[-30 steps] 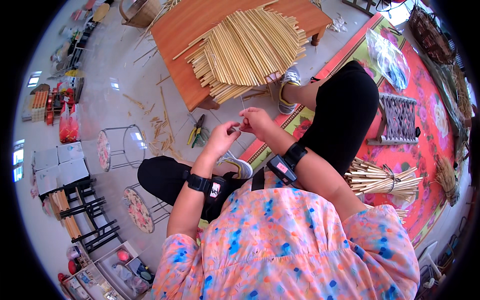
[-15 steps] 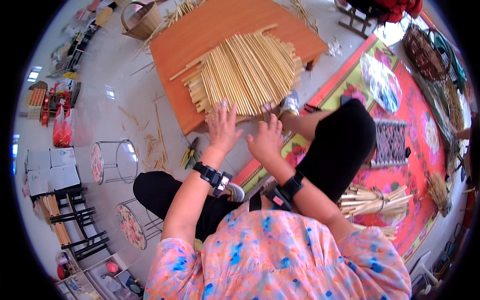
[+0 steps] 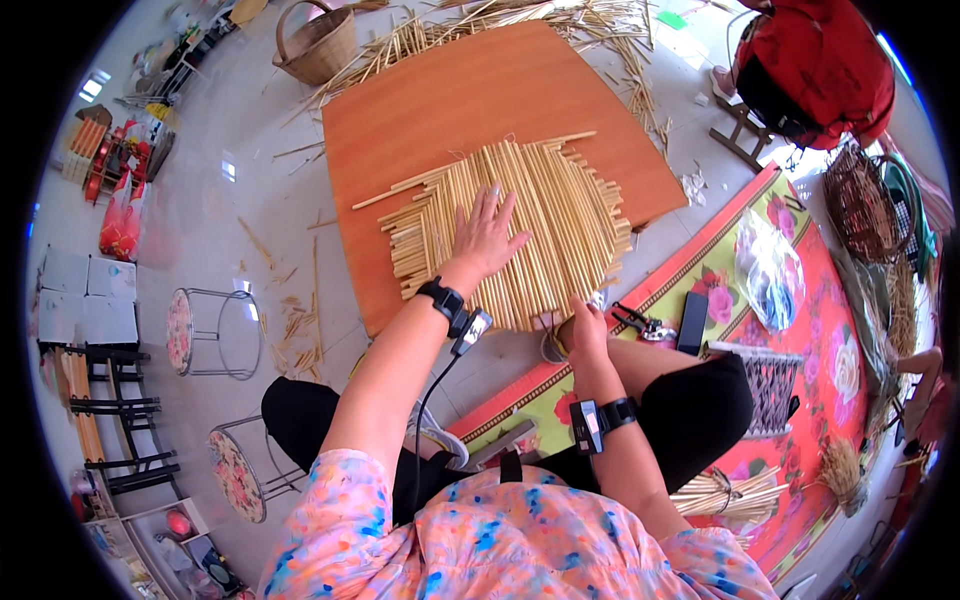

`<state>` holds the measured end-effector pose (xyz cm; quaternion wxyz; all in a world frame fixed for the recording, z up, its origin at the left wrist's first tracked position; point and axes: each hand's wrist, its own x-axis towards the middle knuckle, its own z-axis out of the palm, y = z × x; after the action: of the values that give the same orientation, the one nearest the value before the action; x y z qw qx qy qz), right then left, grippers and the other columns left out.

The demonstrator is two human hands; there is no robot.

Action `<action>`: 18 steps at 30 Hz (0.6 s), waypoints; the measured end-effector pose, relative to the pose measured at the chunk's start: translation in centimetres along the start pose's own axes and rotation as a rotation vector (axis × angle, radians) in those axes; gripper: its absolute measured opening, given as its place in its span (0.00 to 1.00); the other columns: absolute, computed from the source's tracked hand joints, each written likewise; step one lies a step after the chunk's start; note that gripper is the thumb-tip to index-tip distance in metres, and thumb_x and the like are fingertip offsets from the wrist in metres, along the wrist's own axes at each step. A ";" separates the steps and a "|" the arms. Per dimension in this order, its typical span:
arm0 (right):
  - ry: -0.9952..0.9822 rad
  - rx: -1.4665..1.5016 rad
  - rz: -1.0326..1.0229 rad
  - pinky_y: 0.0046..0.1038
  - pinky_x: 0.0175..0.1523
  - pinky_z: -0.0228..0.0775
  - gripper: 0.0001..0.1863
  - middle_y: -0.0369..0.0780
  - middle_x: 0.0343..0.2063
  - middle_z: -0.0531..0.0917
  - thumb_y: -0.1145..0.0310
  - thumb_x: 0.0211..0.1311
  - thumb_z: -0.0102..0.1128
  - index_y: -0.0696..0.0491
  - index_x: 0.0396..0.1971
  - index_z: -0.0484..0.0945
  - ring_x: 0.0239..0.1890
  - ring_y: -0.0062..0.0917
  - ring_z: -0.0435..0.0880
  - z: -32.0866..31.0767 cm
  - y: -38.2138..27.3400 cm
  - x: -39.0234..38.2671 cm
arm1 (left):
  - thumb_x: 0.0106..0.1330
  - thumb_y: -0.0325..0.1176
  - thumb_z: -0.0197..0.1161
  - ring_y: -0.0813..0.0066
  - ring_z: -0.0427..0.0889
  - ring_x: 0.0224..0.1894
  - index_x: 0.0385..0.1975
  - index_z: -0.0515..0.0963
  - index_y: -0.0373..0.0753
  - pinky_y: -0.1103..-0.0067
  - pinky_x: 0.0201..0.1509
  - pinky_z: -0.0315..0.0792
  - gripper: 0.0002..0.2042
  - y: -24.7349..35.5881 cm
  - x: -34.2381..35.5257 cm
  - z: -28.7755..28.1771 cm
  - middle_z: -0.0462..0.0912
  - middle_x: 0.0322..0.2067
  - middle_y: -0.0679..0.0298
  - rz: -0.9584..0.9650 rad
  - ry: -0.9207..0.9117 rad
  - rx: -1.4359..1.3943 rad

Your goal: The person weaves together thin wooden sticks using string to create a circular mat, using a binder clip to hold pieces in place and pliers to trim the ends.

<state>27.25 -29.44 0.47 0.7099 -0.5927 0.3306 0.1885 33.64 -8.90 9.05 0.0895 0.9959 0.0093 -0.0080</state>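
Observation:
A rough panel of parallel straw-coloured sticks (image 3: 555, 220) lies on the orange wooden table (image 3: 420, 100), its near edge toward me. My left hand (image 3: 485, 232) rests flat on the panel's left-middle part, fingers apart. My right hand (image 3: 588, 330) is at the panel's lower right edge, fingers curled on it and partly hidden. To its right on the floral mat (image 3: 840, 310) lie a dark tool (image 3: 652, 330), a black phone (image 3: 692, 323) and a clear plastic bag (image 3: 770, 270).
Two round stools (image 3: 180, 332) stand left. A woven basket (image 3: 315, 55) and loose sticks (image 3: 610, 40) surround the table's far side. A red bag (image 3: 820, 70) is upper right, a co-worker's arm (image 3: 920, 365) far right, a tied stick bundle (image 3: 730, 492) beside my knee.
My hands have parted and reached forward: the left now lies flat on the panel, the right has moved to its near edge. The view has shifted, showing more beyond the table.

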 end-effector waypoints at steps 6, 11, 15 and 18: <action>-0.161 0.054 0.189 0.28 0.38 0.68 0.19 0.36 0.34 0.77 0.60 0.59 0.58 0.57 0.45 0.69 0.34 0.22 0.76 -1.4 1.0 1.1 | 0.63 0.59 0.46 0.61 0.40 0.70 0.67 0.49 0.46 0.58 0.70 0.38 0.36 -2.8 7.9 0.3 0.43 0.69 0.60 -0.014 0.025 -0.026; -0.167 0.145 0.232 0.23 0.31 0.67 0.14 0.34 0.28 0.76 0.61 0.60 0.58 0.54 0.39 0.69 0.29 0.20 0.75 -0.1 -2.7 -2.4 | 0.63 0.60 0.45 0.61 0.42 0.70 0.67 0.49 0.46 0.57 0.70 0.40 0.37 -3.8 8.9 2.7 0.46 0.68 0.59 -0.010 0.003 -0.007; -0.213 0.175 0.282 0.27 0.37 0.70 0.13 0.36 0.31 0.77 0.62 0.60 0.57 0.53 0.39 0.69 0.30 0.22 0.77 -0.8 -1.2 -1.2 | 0.62 0.61 0.46 0.61 0.43 0.70 0.67 0.51 0.47 0.57 0.69 0.42 0.37 -3.8 9.4 3.3 0.47 0.68 0.58 -0.004 0.012 -0.040; -0.221 0.195 0.348 0.30 0.40 0.70 0.12 0.35 0.30 0.75 0.64 0.60 0.58 0.53 0.38 0.68 0.31 0.24 0.76 -1.2 -1.3 -1.2 | 0.61 0.60 0.47 0.61 0.45 0.70 0.67 0.51 0.47 0.56 0.69 0.42 0.37 -3.8 9.5 3.1 0.48 0.68 0.59 -0.012 0.011 -0.036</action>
<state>26.99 -30.70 2.16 0.7523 -0.4312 0.3648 0.3391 43.01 -5.53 5.13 0.1075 0.9941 0.0160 -0.0027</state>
